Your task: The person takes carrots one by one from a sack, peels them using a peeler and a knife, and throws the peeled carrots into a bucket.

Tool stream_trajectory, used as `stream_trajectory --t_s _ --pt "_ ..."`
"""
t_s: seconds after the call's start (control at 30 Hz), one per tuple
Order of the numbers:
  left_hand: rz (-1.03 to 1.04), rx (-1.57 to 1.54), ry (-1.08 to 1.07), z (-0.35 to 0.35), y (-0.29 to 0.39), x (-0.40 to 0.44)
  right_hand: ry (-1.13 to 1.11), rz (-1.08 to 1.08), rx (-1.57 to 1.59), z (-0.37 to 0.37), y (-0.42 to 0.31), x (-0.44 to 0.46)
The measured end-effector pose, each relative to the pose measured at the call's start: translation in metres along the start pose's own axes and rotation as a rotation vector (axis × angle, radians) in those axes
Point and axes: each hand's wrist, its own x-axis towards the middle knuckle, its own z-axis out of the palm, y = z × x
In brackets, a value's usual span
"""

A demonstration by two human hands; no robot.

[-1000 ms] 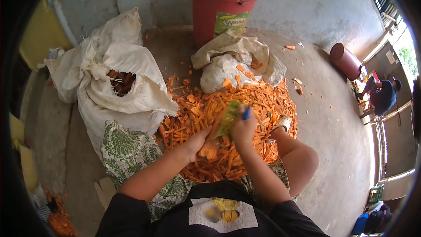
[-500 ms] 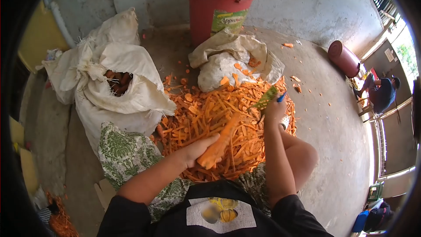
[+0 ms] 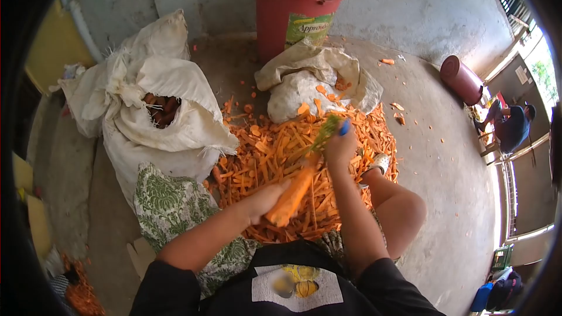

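My left hand [image 3: 266, 200] is wrapped round the thick end of a large orange carrot [image 3: 291, 198], which points up and away over the pile. My right hand [image 3: 341, 147] is closed on a tool [image 3: 345, 127] with a blue end and a blurred green part, near the carrot's far tip. Whether the blade touches the carrot is not clear. Beneath both hands lies a broad heap of orange peelings [image 3: 263, 155] with some round slices.
A white sack [image 3: 175, 90] holding unpeeled carrots stands at the left. Beyond the heap are a crumpled sack [image 3: 298, 93] and a red bin [image 3: 278, 23]. A dark red drum [image 3: 459, 79] lies at the right, near a seated person [image 3: 510, 130].
My right hand moved out to the right with the tool, then came back toward the carrot. My left hand keeps hold of the carrot, its peeled side now more in view than at first.
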Motion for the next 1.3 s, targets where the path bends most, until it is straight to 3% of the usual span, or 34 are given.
stream_trajectory --t_s 0.07,0.1,0.23,0.3,0.37,0.47,0.53,0.57,0.67,0.77,0.9,1.13,1.27,1.3 --pt "-0.048 0.11 -0.051 0.011 0.002 -0.012 0.119 0.004 -0.091 0.001 0.03 0.047" --pt "-0.046 0.175 -0.081 0.015 0.003 -0.015 0.111 0.15 -0.085 0.007 0.052 0.068" --pt "0.037 0.111 -0.062 0.007 0.004 -0.014 0.068 0.084 0.066 -0.006 0.068 0.09" --pt "0.179 0.296 0.136 0.004 0.011 -0.013 0.006 0.055 0.064 -0.018 0.059 0.075" --pt "0.201 0.265 0.11 -0.006 0.012 -0.007 -0.198 0.0 0.095 -0.033 0.039 0.052" --pt "0.331 0.485 0.125 -0.013 0.015 -0.001 -0.438 -0.096 0.019 -0.049 0.03 0.034" --pt "0.351 0.751 0.208 -0.009 0.023 -0.005 -0.657 -0.124 -0.028 -0.063 0.019 0.021" --pt "0.352 0.752 0.209 -0.009 0.024 -0.004 -0.656 -0.126 -0.028 -0.064 0.02 0.016" --pt "0.391 0.855 0.356 -0.017 0.022 0.006 -0.944 -0.251 -0.191 -0.068 0.019 0.005" --pt "0.331 0.845 0.352 -0.019 0.021 0.012 -0.985 -0.361 -0.171 -0.067 0.018 -0.005" --pt "0.439 0.968 0.436 0.004 0.03 0.0 -0.942 -0.249 -0.134 -0.066 0.014 -0.011" --pt "0.66 1.173 0.47 0.008 0.027 0.001 -0.941 -0.26 -0.056 -0.066 0.028 -0.006" --pt "0.678 1.212 0.542 0.008 0.031 -0.002 -0.967 -0.152 -0.087 -0.059 0.035 -0.008" --pt "0.885 1.418 0.414 0.015 0.038 -0.01 -0.959 -0.087 -0.114 -0.052 0.043 -0.007"
